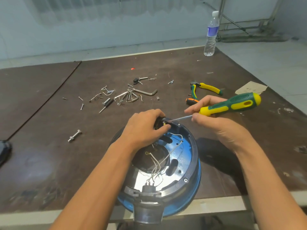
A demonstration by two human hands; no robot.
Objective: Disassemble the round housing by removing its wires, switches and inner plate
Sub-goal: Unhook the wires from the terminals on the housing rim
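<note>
several white wires remain inside the round housing, which stands open side up at the near edge of the table, directly below me. they run from a black plug block at the near rim across the shiny inner plate toward the far rim. the plate sits in place, and a rim screw shows near it, so i judge the plate not yet released.

current step: my left hand is curled round a small black part at the far rim, which i take to be a switch. my right hand grasps the screwdriver near the front of its green and yellow handle. its tip meets the switch just beside my left fingers. whether the tip sits in a screw head or pries at a clip i cannot tell.

status, as a judgement: early to middle. wires, plug block and plate are all left to remove.

further out on the table lie loose screws, hex keys and one bolt, which suggests some fasteners are already out. pliers lie beyond my right hand, and a water bottle stands at the far edge.
</note>
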